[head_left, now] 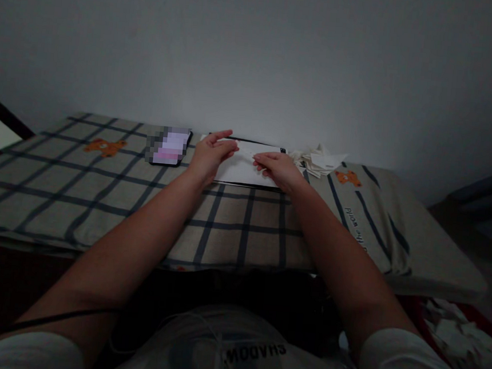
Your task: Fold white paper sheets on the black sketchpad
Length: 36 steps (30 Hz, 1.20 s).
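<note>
Both my forearms reach across a checked cloth [98, 194] toward the wall. My left hand [209, 154] and my right hand [277, 167] meet over a white sheet [239, 172] that lies on a dark flat board [250, 141]. Between the fingertips of both hands sits a small white paper piece [246, 152], pinched from the left and the right. The room is dim, so the piece's shape is hard to make out.
A phone [169, 146] with a lit screen lies left of my left hand. A heap of small folded white papers [320, 160] sits right of my right hand. Orange bear prints mark the cloth. More white scraps [457, 335] lie low at the right, off the surface.
</note>
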{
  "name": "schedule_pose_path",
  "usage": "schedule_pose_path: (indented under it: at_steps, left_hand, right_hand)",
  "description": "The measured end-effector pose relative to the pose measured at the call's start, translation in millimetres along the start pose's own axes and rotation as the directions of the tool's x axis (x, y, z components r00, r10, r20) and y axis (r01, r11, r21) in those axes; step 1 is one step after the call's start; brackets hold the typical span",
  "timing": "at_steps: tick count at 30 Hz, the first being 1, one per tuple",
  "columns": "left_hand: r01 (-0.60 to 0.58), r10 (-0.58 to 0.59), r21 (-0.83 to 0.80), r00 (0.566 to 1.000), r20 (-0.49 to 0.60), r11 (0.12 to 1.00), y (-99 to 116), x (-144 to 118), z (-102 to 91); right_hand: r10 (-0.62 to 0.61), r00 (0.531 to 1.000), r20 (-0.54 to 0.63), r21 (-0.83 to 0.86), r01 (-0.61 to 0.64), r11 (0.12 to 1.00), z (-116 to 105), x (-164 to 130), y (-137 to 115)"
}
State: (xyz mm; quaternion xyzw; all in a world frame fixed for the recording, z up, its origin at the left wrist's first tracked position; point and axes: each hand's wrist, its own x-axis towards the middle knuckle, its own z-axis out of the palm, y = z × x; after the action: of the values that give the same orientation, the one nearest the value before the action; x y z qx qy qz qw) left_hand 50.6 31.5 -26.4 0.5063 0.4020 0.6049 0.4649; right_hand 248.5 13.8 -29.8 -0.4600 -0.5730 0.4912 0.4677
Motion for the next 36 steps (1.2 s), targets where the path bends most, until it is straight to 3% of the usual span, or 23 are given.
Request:
schedule_pose_path:
  at_steps: [13,23,32,34,36]
  left_hand:
    - [-0.015,0.015,0.006,0.999,-0.033,1.000,-5.2,3.3,1.5]
    - [0.022,-0.025,-0.049,0.997,-0.071,0.999,-6.4,-2.9,7.0]
    - [0.113,-0.115,0.083,0.993,0.015,0.990,-13.5,0.9,2.8]
    - [0.069,-0.076,0.158,0.996,0.038,0.985,-13.3,0.5,0.4]
    - [-0.064,0.038,0.298,0.995,0.092,0.952,-10.7,-0.5,-2.2]
  right_hand:
    - [0.007,0.999,-0.034,-0.053,-0.009,0.999,-0.7,-0.7,-4.0]
    - [0.030,0.987,-0.156,-0.124,-0.050,0.991,1.0,0.8,-4.7]
    - [-0.054,0.973,-0.224,-0.169,0.015,0.986,-5.2,4.8,0.5]
    - [-0.068,0.975,-0.213,-0.175,0.031,0.984,-7.1,5.0,0.5]
    - [-0.098,0.976,-0.194,-0.218,0.054,0.974,-8.2,4.6,-0.9]
